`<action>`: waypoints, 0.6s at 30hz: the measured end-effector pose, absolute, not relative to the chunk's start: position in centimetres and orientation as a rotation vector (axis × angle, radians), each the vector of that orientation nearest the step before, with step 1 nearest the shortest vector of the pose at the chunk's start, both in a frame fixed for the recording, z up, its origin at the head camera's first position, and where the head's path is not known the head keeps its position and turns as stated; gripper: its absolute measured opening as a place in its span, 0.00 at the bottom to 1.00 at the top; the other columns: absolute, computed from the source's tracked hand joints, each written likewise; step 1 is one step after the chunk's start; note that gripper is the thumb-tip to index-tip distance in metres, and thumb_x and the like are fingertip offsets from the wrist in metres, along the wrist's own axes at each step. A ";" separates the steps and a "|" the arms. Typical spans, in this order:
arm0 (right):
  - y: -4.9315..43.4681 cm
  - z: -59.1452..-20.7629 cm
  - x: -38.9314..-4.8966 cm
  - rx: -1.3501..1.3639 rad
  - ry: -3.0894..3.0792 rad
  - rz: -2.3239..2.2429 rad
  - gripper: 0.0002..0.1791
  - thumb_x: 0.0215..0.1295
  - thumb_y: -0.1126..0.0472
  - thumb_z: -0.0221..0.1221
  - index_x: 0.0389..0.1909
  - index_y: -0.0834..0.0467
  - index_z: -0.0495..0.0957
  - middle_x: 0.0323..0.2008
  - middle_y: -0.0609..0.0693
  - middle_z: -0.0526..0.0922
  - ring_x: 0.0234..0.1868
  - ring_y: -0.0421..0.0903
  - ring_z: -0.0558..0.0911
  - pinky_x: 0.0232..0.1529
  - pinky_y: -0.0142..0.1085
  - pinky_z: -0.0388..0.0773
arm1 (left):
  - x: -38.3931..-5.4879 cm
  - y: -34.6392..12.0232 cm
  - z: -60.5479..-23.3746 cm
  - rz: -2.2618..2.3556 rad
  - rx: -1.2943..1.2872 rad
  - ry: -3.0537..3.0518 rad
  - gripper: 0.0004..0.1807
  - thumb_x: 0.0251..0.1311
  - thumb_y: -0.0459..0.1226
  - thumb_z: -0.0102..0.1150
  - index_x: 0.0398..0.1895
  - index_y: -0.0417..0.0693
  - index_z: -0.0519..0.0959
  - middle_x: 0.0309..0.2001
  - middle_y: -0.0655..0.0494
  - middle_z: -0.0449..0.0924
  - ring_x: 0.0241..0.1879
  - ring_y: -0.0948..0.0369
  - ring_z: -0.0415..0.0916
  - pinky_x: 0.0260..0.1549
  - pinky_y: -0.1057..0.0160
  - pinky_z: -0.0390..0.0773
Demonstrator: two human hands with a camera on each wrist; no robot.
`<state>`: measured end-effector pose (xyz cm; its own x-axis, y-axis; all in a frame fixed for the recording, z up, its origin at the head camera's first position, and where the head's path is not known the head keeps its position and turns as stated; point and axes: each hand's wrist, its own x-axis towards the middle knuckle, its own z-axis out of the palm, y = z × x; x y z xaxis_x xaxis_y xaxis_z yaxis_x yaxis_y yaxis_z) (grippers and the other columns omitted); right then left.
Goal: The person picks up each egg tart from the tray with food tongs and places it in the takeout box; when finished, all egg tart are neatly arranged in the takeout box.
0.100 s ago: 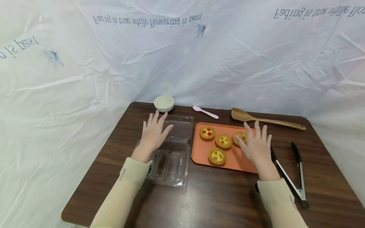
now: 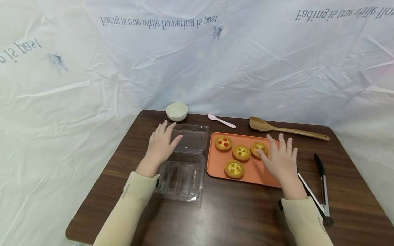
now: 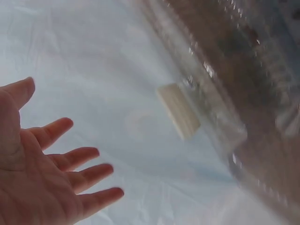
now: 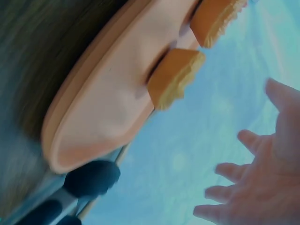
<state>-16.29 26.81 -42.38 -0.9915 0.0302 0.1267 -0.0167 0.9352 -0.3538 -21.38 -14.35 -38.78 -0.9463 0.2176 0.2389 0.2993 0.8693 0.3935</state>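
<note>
My left hand [image 2: 159, 147] hangs with spread fingers above the left side of a clear plastic clamshell box [image 2: 184, 177], whose lid lies folded back. Nothing is in its grasp; the palm shows bare in the left wrist view. Over the right end of an orange tray [image 2: 215, 169], my right hand [image 2: 281, 162] is spread and holds nothing. Several egg tarts lie on the tray: one with red dots [image 2: 223, 143], and others with brown wedge pieces, such as the front tart [image 2: 234, 169] and the right tart [image 2: 259, 149], which the right thumb partly overlaps.
A pair of black-tipped tongs [image 2: 324, 191] lies spread right of the tray, partly behind the right hand. Along the back are a pale bowl [image 2: 176, 112], a pink spoon [image 2: 222, 121] and a wooden spatula [image 2: 289, 130]. Behind the table hangs a white printed sheet [image 2: 197, 61].
Both hands have drawn slightly apart: the left shifted left, the right moved right and a little toward me, uncovering more of the right tart. The things on the table look unmoved.
</note>
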 end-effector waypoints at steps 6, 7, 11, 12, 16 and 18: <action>28.9 -42.0 -13.3 -0.034 -2.989 0.593 0.44 0.68 0.35 0.48 0.73 0.61 0.52 0.70 0.74 0.39 0.68 0.71 0.28 0.60 0.67 0.27 | -19.7 -17.1 -37.9 -0.764 -0.400 -2.797 0.33 0.69 0.54 0.49 0.70 0.45 0.64 0.69 0.39 0.58 0.66 0.40 0.55 0.55 0.34 0.58; 29.3 -42.2 -12.8 -0.044 -2.999 0.600 0.45 0.68 0.34 0.48 0.73 0.62 0.53 0.70 0.75 0.39 0.68 0.72 0.29 0.59 0.67 0.27 | -19.4 -17.6 -37.8 -0.779 -0.389 -2.797 0.33 0.69 0.54 0.49 0.69 0.45 0.64 0.68 0.39 0.59 0.65 0.40 0.56 0.55 0.34 0.58; 31.3 -42.8 -10.8 -0.115 -3.079 0.616 0.48 0.66 0.30 0.46 0.72 0.64 0.53 0.69 0.77 0.38 0.66 0.75 0.30 0.57 0.71 0.30 | -17.9 -19.5 -37.9 -0.825 -0.358 -2.804 0.33 0.69 0.55 0.48 0.68 0.43 0.65 0.66 0.39 0.61 0.64 0.40 0.57 0.55 0.35 0.59; 31.9 -43.0 -10.4 -0.149 -3.107 0.621 0.50 0.65 0.29 0.45 0.72 0.65 0.52 0.68 0.78 0.37 0.66 0.76 0.29 0.56 0.71 0.31 | -17.5 -19.9 -37.9 -0.840 -0.350 -2.809 0.33 0.69 0.55 0.47 0.68 0.43 0.65 0.66 0.39 0.62 0.64 0.39 0.57 0.55 0.36 0.59; 34.8 -43.0 -8.5 -0.287 -3.222 0.612 0.56 0.61 0.25 0.45 0.73 0.65 0.46 0.66 0.80 0.30 0.62 0.80 0.27 0.52 0.74 0.33 | -16.0 -21.5 -37.7 -0.902 -0.329 -2.846 0.35 0.70 0.55 0.46 0.69 0.41 0.63 0.66 0.38 0.60 0.65 0.38 0.55 0.57 0.36 0.57; 36.3 -42.9 -7.6 -0.359 -3.283 0.600 0.59 0.59 0.24 0.47 0.73 0.66 0.42 0.64 0.82 0.27 0.60 0.83 0.28 0.50 0.76 0.36 | -15.4 -22.3 -37.6 -0.925 -0.316 -2.869 0.35 0.70 0.55 0.45 0.70 0.40 0.62 0.67 0.37 0.60 0.65 0.37 0.54 0.57 0.36 0.57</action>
<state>-7.60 36.29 -42.92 -0.9544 0.1686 -0.2466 0.2449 0.9143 -0.3227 -15.44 -22.29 -37.63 -0.9723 0.1628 0.1678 0.2302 0.7927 0.5645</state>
